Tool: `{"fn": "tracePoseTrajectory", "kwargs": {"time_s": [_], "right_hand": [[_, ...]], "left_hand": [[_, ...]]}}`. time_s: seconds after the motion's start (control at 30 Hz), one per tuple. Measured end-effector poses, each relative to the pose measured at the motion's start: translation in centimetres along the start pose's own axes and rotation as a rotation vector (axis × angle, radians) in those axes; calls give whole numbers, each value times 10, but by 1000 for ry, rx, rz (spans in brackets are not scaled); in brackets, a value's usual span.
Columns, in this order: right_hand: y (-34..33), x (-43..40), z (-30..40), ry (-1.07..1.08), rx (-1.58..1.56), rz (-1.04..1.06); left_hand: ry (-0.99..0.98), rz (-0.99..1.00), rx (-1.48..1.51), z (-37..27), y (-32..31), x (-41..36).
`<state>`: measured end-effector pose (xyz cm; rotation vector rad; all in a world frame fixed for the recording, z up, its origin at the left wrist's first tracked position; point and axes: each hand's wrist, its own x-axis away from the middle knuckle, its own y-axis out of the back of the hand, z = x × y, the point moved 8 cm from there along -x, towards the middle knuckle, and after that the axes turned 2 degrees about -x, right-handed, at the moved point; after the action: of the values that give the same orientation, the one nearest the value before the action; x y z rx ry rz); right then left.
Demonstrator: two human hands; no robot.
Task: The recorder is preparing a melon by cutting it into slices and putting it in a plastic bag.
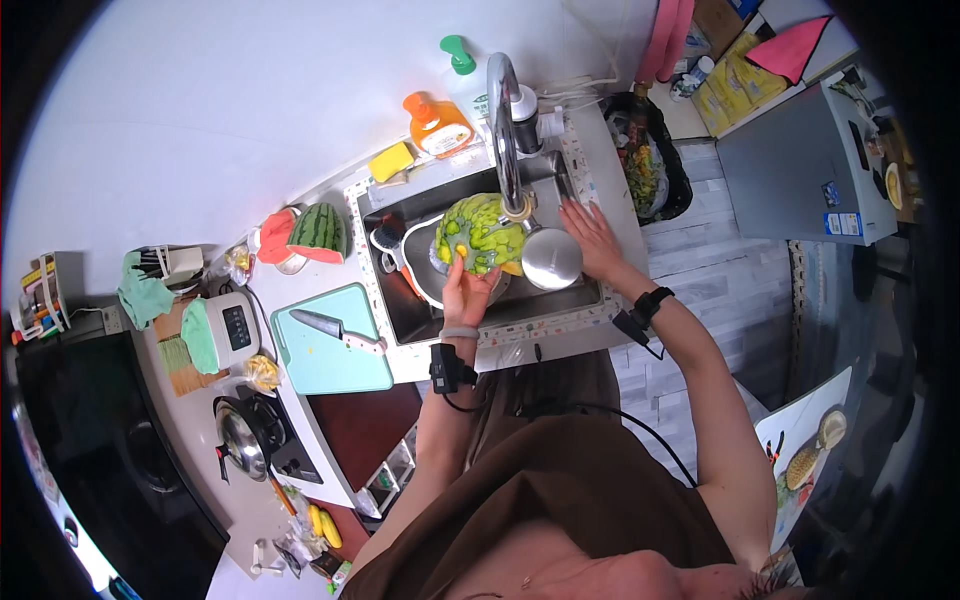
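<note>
My left hand (pixel 469 294) grips the lower edge of a melon (pixel 476 225) with a mottled green and yellow rind. The melon rests over a white basin (pixel 421 279) inside the stainless steel sink (pixel 480 327). A chrome gooseneck faucet (pixel 504 120) arches above, its round head (pixel 552 259) hiding part of the melon's right side. On the right rim of the sink lies my right hand (pixel 594 241), palm down, fingers spread, holding nothing. A brush (pixel 387 237) with an orange handle sits at the basin's left.
Left of the sink, a kitchen knife (pixel 330 327) lies on a mint-green cutting board (pixel 300 367). Behind it are a cut watermelon piece (pixel 321 229), a yellow sponge (pixel 391 162) and an orange pump bottle (pixel 441 129). A lined trash bin (pixel 664 199) stands right of the counter.
</note>
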<state>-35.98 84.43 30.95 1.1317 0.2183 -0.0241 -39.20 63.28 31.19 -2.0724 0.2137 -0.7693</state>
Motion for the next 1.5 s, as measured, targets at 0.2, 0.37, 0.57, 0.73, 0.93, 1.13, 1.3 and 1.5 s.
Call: {"fn": "tracePoseTrajectory", "kwargs": {"time_s": [0.2, 0.37, 0.57, 0.73, 0.93, 1.13, 1.3, 1.5], "right_hand": [[10, 14, -60, -165, 135, -16], [13, 47, -155, -511, 227, 58], [15, 29, -41, -187, 255, -36], [13, 25, -53, -155, 280, -3], [52, -5, -30, -270, 49, -30], [-33, 8, 3, -476, -344, 483], [-12, -9, 78, -489, -1335, 339], [-14, -26, 140, -530, -2041, 299]], "left_hand": [[-46, -57, 2, -11, 11, 14], [-60, -82, -8, -20, 7, 24], [-69, -92, 75, -23, 17, 29], [-47, -62, 71, -26, 15, 45], [-66, 89, 138, -38, 5, 67], [-145, 239, 171, -47, -13, 76], [-138, 158, 213, -33, 11, 67], [14, 259, 374, -11, -1, 64]]}}
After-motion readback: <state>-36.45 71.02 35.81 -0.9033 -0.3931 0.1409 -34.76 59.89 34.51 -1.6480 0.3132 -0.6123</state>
